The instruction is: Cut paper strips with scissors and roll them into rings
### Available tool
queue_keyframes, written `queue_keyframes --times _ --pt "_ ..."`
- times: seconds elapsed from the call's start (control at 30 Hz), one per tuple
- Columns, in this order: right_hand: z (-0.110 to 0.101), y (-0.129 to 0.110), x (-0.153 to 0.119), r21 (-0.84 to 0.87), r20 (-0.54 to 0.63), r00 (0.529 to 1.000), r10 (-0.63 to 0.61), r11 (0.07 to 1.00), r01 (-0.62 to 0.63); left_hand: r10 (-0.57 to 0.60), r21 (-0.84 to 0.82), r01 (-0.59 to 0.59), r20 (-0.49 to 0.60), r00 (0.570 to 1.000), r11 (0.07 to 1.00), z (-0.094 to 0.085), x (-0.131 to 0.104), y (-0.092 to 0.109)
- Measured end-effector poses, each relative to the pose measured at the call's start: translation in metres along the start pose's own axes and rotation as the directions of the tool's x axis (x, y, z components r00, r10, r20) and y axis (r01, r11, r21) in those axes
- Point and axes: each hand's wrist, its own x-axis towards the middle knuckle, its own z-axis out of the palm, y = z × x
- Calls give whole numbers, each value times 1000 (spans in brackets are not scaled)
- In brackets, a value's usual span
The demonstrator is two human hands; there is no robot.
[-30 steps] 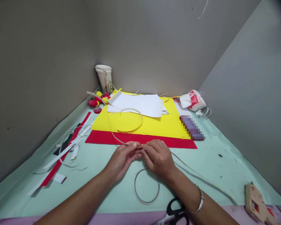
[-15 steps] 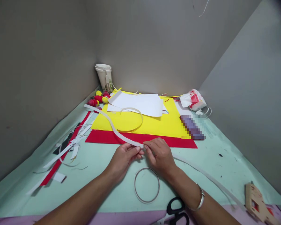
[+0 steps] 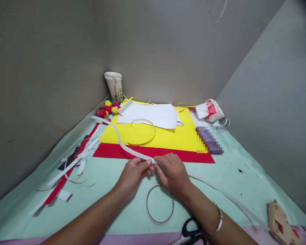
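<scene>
A long, narrow white strip (image 3: 128, 148) runs from the upper left, over the yellow and red sheets, to my hands and on past them to the lower right. My left hand (image 3: 135, 173) pinches it between thumb and fingers. Close beside it, my right hand (image 3: 172, 170) holds the same strip, its fingertips nearly touching the left ones. Below the hands lies a thin ring (image 3: 147, 206) on the green cloth. Black-handled scissors (image 3: 187, 231) lie partly under my right forearm.
Yellow sheet (image 3: 168, 137) and red sheet (image 3: 112, 151) carry white paper (image 3: 150, 114). At left are paper scraps (image 3: 63, 194) and red and yellow thread bundles (image 3: 107, 109). Farther back stands a cup (image 3: 114, 86). A tissue pack (image 3: 214, 110) and a wooden tool (image 3: 279, 219) are at right.
The strip's bend left of my hands has shifted slightly leftward. My right hand has moved a little left, its fingers lying flatter over the strip. The whole view has shifted slightly.
</scene>
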Motion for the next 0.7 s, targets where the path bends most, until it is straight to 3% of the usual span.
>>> queue_keyframes --times 0.7 --pt "1 1 -1 -55 -7 1000 -30 998 30 -4 -71 4 6 1000 998 0 -2 3"
